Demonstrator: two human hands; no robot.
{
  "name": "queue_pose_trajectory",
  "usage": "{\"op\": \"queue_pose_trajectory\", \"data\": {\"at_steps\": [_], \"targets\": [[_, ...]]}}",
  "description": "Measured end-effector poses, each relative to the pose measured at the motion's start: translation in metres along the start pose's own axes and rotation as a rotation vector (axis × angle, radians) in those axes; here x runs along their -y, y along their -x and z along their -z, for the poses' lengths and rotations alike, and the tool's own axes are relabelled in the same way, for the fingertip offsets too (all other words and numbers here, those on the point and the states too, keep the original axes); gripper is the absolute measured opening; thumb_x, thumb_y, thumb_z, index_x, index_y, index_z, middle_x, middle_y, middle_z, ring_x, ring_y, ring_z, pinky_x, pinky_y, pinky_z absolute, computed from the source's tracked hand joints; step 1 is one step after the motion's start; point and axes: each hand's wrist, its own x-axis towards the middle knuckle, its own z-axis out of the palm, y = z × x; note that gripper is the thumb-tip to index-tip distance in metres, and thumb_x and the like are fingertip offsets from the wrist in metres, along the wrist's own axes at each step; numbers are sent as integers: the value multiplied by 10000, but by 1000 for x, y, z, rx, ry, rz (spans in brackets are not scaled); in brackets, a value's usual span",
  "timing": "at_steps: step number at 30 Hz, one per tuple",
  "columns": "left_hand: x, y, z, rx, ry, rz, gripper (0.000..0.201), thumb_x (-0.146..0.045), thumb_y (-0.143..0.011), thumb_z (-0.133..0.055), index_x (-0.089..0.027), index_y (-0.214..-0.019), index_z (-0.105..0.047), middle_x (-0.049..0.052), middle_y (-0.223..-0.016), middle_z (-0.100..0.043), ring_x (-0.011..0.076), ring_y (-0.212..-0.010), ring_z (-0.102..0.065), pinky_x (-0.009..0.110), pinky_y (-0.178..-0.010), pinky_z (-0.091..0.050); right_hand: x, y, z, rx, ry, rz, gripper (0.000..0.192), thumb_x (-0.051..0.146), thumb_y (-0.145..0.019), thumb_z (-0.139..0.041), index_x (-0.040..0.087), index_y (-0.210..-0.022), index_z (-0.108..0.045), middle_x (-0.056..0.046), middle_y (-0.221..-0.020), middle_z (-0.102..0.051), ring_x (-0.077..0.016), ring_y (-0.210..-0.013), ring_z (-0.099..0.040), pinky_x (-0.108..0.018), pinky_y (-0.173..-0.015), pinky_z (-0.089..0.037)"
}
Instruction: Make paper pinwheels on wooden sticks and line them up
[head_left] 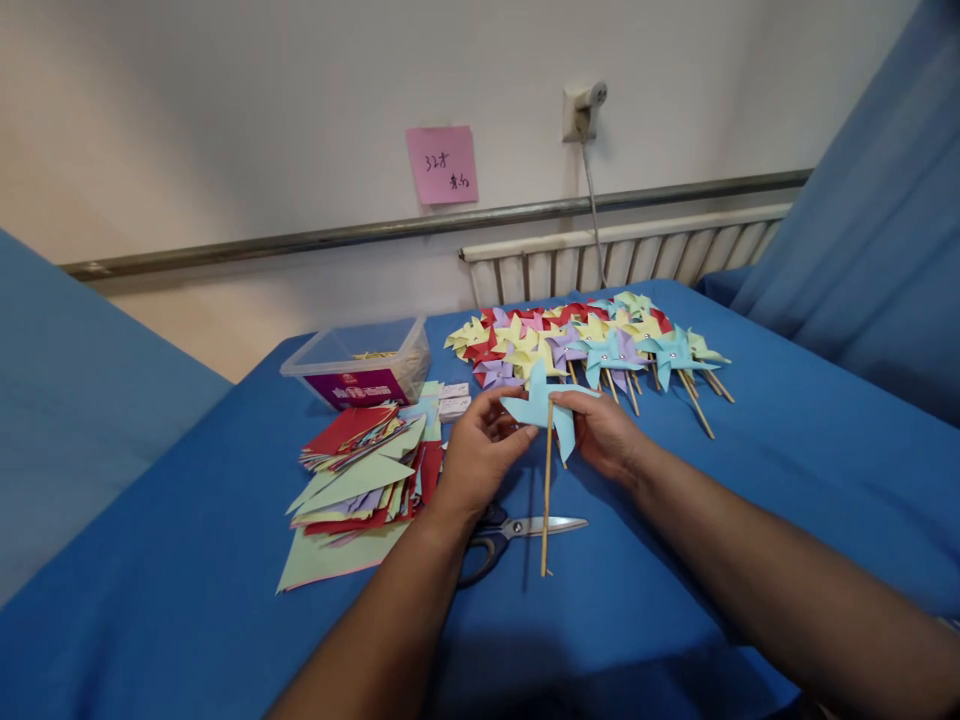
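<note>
Between my two hands is a light blue paper pinwheel (538, 407) on a thin wooden stick (547, 500) that hangs downward. My left hand (484, 450) has its fingers curled at the pinwheel's left blade, the thumb just below it. My right hand (604, 430) pinches the paper from the right, close to the top of the stick. Under the pinwheel, scissors (525, 527) with dark handles lie on the blue cloth, blades pointing right. Just beyond my hands, many finished pinwheels (604, 352) in red, yellow, purple and blue lie in a heap.
On the left lie stacked coloured paper pieces (360, 500). Behind them stands a clear plastic box (360, 360) with a purple label and sticks inside. Small white boxes (454, 402) sit beside it. A metal rail (337, 238) and a radiator (637, 255) run along the wall.
</note>
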Motion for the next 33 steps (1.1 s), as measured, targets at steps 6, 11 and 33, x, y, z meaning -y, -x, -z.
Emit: {"op": "queue_pose_trajectory", "data": {"at_steps": [6,11,33], "targets": [[-2,4,0,13,-299,-188,482,-240,-661,-792,-230,-1122,-651,75,-1175,-639,200,-940,-625,308,-827,-495,-1,1,0,49,-24,-24,202,229,-693,-699,144,-873,-730,-87,-873,-747,-213,-758,-670,-301,-666,-533],[-3,6,1,-20,-450,-275,310,-255,-712,-752,-224,-1014,-691,67,-1079,-661,204,-938,-624,330,-865,-481,-2,4,-3,69,-37,-21,148,178,-674,-701,132,-811,-733,-75,-790,-738,-177,-685,-649,-279,-648,-519],[-11,10,-1,23,-585,-410,170,-224,-747,-704,-250,-915,-711,49,-1000,-696,228,-1003,-614,362,-949,-428,-1,4,0,114,-8,-109,120,213,-683,-674,155,-778,-719,-40,-676,-682,-147,-573,-567,-259,-539,-454]]}}
